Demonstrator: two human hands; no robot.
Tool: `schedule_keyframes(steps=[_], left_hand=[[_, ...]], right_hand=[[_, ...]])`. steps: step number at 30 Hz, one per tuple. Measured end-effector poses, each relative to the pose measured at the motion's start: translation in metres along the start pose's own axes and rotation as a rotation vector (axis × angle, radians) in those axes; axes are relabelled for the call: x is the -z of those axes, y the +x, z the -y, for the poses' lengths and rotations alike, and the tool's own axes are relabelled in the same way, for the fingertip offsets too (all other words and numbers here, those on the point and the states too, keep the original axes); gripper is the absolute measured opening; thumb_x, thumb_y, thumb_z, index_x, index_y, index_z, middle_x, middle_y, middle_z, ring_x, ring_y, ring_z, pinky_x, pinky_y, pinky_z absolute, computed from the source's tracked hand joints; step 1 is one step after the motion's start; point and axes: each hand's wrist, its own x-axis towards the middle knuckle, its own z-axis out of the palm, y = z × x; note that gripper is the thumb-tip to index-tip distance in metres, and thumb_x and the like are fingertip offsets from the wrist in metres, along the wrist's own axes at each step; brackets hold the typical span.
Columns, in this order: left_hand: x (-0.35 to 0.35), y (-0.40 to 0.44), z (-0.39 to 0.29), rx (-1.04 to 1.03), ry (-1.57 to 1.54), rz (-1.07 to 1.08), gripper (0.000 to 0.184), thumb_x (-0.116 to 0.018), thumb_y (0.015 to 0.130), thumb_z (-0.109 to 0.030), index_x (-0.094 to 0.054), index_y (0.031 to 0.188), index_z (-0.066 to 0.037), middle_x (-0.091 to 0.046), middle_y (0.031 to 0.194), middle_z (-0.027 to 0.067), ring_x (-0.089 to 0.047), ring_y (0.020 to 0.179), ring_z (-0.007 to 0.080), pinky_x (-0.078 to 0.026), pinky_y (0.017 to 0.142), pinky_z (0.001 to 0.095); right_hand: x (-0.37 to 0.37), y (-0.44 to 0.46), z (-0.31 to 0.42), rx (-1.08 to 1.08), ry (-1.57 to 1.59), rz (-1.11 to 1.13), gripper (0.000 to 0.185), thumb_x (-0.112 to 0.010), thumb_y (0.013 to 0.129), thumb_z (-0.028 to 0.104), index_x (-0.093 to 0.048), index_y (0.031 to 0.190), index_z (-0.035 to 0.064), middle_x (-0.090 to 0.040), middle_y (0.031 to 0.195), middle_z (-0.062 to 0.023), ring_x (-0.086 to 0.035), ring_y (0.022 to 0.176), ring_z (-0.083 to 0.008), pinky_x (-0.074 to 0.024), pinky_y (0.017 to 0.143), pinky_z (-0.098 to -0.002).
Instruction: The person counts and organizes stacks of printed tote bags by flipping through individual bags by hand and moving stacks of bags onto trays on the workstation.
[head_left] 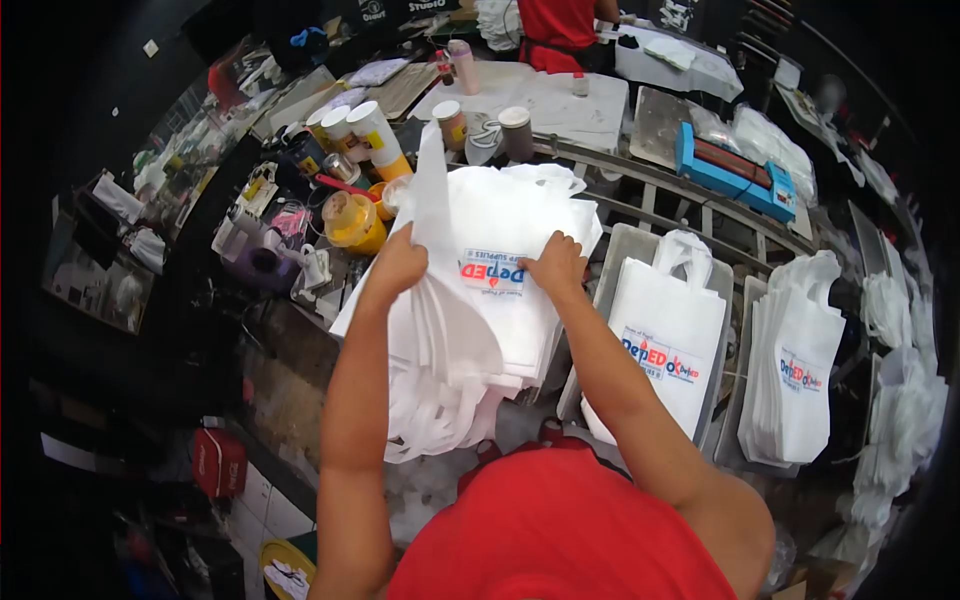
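Centrally, a thick pile of white, soft-looking printed bags with looped handles (522, 350) is set out directly before the body, its support largely hidden beneath it. At the left of the pile, a white, unprinted-looking flap (432, 180) is raised steeply, and the layers below it are curved and fanned. The flap's edge is grasped by the left hand (402, 260), while the right hand (558, 264) is placed on the pile's top face, beside the blue-and-red lettering; whether fabric is pinched there cannot be told. By appearance, layers are being lifted and separated, or squared up. For the next move, a steady hold on the top face and a clean parting of the raised layer would seem to be called for, so that neighbouring bags are not dragged along.

Beyond the pile, a person in red clothing (565, 30) is seen at a pale bench (590, 112). Right of the pile, more printed white bags (665, 315) are laid on a grey, shallow tray (628, 240); farther right, another white stack (792, 330) is similarly held. Beyond these, a blue, box-shaped roller device (735, 172) is placed. Left of the pile, tall white-and-yellow cylinders (375, 135) and a rounded yellow tub (355, 225) are crowded close; by judgement, they could be knocked by a wide leftward swing of the flap.
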Motion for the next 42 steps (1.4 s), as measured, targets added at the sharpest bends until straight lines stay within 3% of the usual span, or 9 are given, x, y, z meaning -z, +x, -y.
schedule_keyframes(steps=[6,10,14,22,28,32,34,38,42], left_hand=[[0.042,0.007,-0.037,-0.064,0.231,0.169,0.05,-0.047,0.081,-0.006,-0.061,0.129,0.005,-0.068,0.118,0.032,-0.062,0.117,0.0461,-0.046,0.106,0.0437],[0.005,0.007,-0.047,-0.064,0.339,0.156,0.048,-0.05,0.087,-0.014,-0.06,0.13,0.003,-0.065,0.124,0.0326,-0.061,0.12,0.0453,-0.046,0.106,0.0456],[-0.04,-0.013,-0.066,0.055,0.049,0.172,0.055,-0.061,0.089,-0.029,-0.058,0.135,0.002,-0.066,0.125,0.0304,-0.062,0.121,0.0441,-0.048,0.104,0.0447],[0.017,-0.006,-0.038,0.096,-0.015,0.022,0.049,-0.05,0.081,-0.008,-0.063,0.126,0.005,-0.068,0.118,0.0306,-0.065,0.114,0.0435,-0.049,0.102,0.0422],[0.018,0.016,-0.011,-0.026,0.079,0.067,0.05,-0.051,0.082,-0.01,-0.061,0.128,0.007,-0.067,0.121,0.0309,-0.064,0.116,0.0441,-0.048,0.103,0.0427],[-0.012,0.015,-0.01,-0.047,0.093,0.119,0.05,-0.054,0.087,-0.016,-0.06,0.13,0.008,-0.067,0.121,0.0313,-0.063,0.117,0.044,-0.048,0.103,0.0428],[-0.03,0.014,-0.016,-0.026,0.115,0.164,0.051,-0.061,0.09,-0.025,-0.06,0.13,0.007,-0.067,0.122,0.0312,-0.063,0.118,0.0441,-0.048,0.103,0.0427],[-0.041,0.004,-0.021,-0.01,0.15,0.072,0.05,-0.065,0.087,-0.027,-0.063,0.127,0.004,-0.068,0.119,0.0315,-0.064,0.117,0.0456,-0.049,0.102,0.0444],[-0.019,0.012,0.001,0.055,0.11,0.089,0.05,-0.059,0.084,-0.018,-0.062,0.128,0.005,-0.067,0.121,0.0317,-0.062,0.119,0.0451,-0.048,0.104,0.0446]], right_hand=[[-0.022,0.022,-0.007,-0.016,-0.053,-0.075,0.049,-0.081,0.078,0.02,-0.06,0.116,-0.0019,-0.072,0.105,-0.0197,-0.066,0.106,-0.0352,-0.0518,0.088,-0.0472],[-0.025,0.021,-0.007,0.217,0.728,0.03,0.05,-0.081,0.082,0.024,-0.06,0.122,0.0035,-0.072,0.106,-0.0129,-0.068,0.092,-0.0313,-0.055,0.081,-0.0467],[-0.001,-0.009,0.047,0.01,1.773,0.792,0.053,-0.067,0.098,0.038,-0.055,0.136,0.0025,-0.066,0.118,-0.0073,-0.067,0.092,-0.029,-0.0552,0.086,-0.0525],[-0.001,0.002,-0.014,-0.043,0.171,-0.18,0.06,-0.082,0.082,0.03,-0.053,0.121,-0.0051,-0.06,0.124,-0.0266,-0.059,0.118,-0.0412,-0.0528,0.097,-0.0458],[-0.014,0.012,-0.02,-0.155,0.274,-0.177,0.043,-0.077,0.083,0.023,-0.062,0.114,-0.0027,-0.072,0.104,-0.023,-0.07,0.1,-0.0398,-0.0567,0.087,-0.0433],[-0.028,0.013,0.002,0.258,0.876,-0.308,0.021,-0.068,0.09,0.02,-0.065,0.096,0.0,-0.07,0.093,-0.0108,-0.064,0.071,-0.0195,-0.0541,0.066,-0.0351],[0.012,-0.009,0.038,-0.028,1.341,0.355,0.034,-0.066,0.098,0.032,-0.059,0.119,0.0067,-0.061,0.113,-0.0077,-0.063,0.1,-0.0258,-0.0566,0.079,-0.0447],[0.014,-0.013,0.051,0.048,1.692,0.736,0.043,-0.063,0.101,0.036,-0.059,0.126,0.0009,-0.064,0.121,-0.0148,-0.067,0.108,-0.031,-0.0572,0.087,-0.0453],[-0.027,0.024,-0.001,0.108,0.371,-0.281,0.054,-0.082,0.081,0.032,-0.063,0.115,-0.0058,-0.067,0.114,-0.0246,-0.065,0.109,-0.0374,-0.0528,0.093,-0.043]])
